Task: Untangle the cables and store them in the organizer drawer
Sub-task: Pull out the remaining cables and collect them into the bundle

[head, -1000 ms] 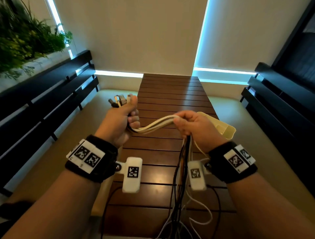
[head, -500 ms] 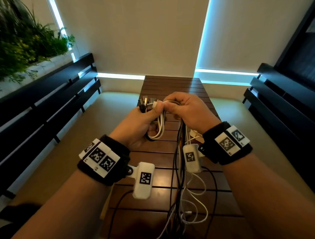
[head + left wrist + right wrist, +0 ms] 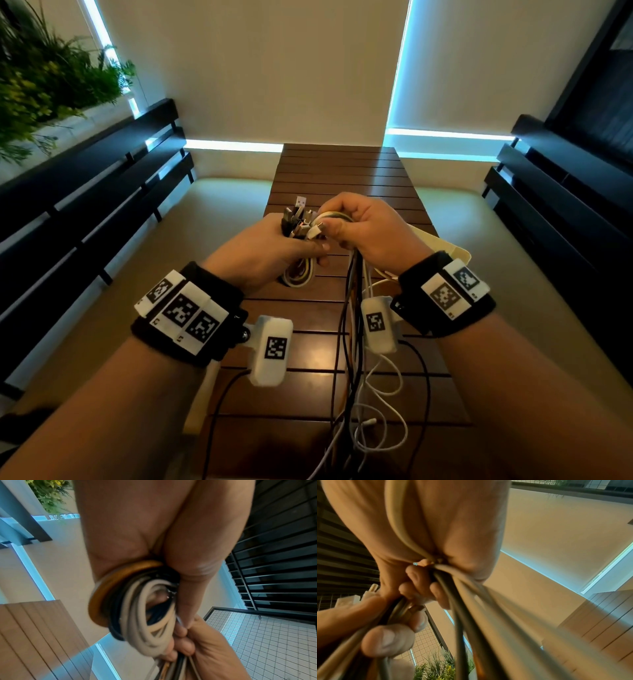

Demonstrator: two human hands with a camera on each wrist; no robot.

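I hold the cables [image 3: 349,308] as one bundle above the middle of the worktop [image 3: 339,171], so the slack hangs free and cannot snag on the slats. My left hand [image 3: 270,253] is curled round the coiled part, thumb laid across the top; its wrist view shows the loops [image 3: 135,601], white, black and one orange, stacked side by side in my palm. The plugs [image 3: 297,219] stick up out of that fist, gathered at one end so I can tell each lead apart. My right hand [image 3: 373,233] is just beside it, fingers curled round the strands and thumb pinching a white plug [image 3: 317,231] against the coil. The rest of the strands drop from that fist to the near edge of the worktop, where a thin white lead [image 3: 380,418] lies in loose curls. The cream drawer [image 3: 445,246] sits by the right edge, mostly hidden behind my right wrist, near enough to reach. I judge the winding is partway done; nothing is stored yet.
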